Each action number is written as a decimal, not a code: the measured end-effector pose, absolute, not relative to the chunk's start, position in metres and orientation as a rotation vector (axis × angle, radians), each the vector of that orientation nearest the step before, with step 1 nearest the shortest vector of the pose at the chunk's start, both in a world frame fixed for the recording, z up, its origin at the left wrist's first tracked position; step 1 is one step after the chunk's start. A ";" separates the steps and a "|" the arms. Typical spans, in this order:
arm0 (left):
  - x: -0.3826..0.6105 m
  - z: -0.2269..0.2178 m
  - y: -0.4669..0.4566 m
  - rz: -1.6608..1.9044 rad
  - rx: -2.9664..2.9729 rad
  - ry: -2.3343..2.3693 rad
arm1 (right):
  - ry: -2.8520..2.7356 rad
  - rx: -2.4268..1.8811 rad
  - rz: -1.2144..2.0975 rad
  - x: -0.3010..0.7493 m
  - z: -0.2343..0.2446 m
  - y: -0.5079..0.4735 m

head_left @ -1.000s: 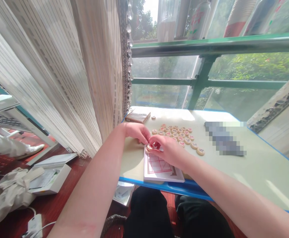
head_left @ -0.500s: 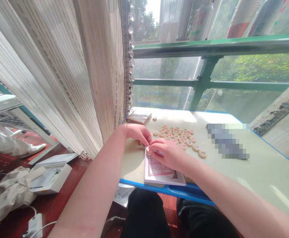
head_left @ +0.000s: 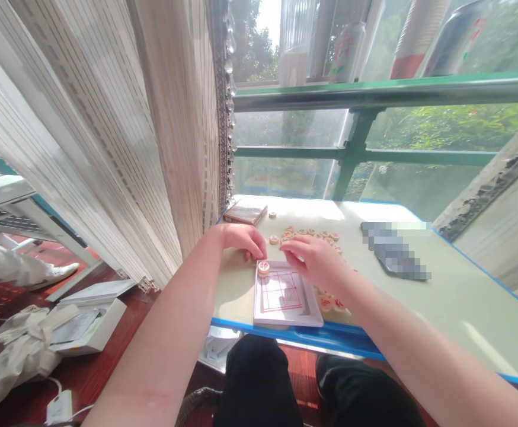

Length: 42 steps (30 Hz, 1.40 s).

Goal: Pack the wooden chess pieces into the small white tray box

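A shallow white tray [head_left: 288,322] with a red-lined board printed inside lies at the table's front edge. One wooden xiangqi piece [head_left: 263,267] with a red character sits in its far left corner. My left hand [head_left: 245,238] is at that corner, fingers bent and closed against the tray's edge. Beyond the tray, my right hand [head_left: 315,255] reaches over the spread of pieces, fingertips closed down on a xiangqi piece [head_left: 284,241] at the near left of the group. My hand and forearm cover many pieces. More red-marked pieces [head_left: 325,303] show right of the tray.
A flat brown box [head_left: 244,212] lies at the table's far left, with single pieces [head_left: 272,214] beside it. A dark blurred-out object [head_left: 395,252] rests on the right. Curtains [head_left: 174,118] hang at the left. Cans [head_left: 348,52] stand on the window ledge.
My right hand has moved away from the piece in the tray to the loose pieces beyond it. My left fingers have drawn back from that piece, which now shows fully.
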<state>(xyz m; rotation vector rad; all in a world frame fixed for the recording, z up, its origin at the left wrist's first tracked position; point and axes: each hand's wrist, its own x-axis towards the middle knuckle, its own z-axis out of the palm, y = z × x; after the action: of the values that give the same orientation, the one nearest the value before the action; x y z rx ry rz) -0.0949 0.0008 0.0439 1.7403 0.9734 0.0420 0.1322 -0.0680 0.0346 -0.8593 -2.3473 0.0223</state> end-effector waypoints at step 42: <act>-0.059 0.052 -0.032 0.099 1.815 1.225 | -2.169 -1.491 0.151 0.237 0.014 -0.027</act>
<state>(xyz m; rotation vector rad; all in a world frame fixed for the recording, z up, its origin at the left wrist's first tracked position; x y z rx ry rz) -0.0590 -0.0317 0.0523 1.8146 1.2252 0.0994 0.2370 -0.0274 0.0145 -1.4908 -2.1693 0.1505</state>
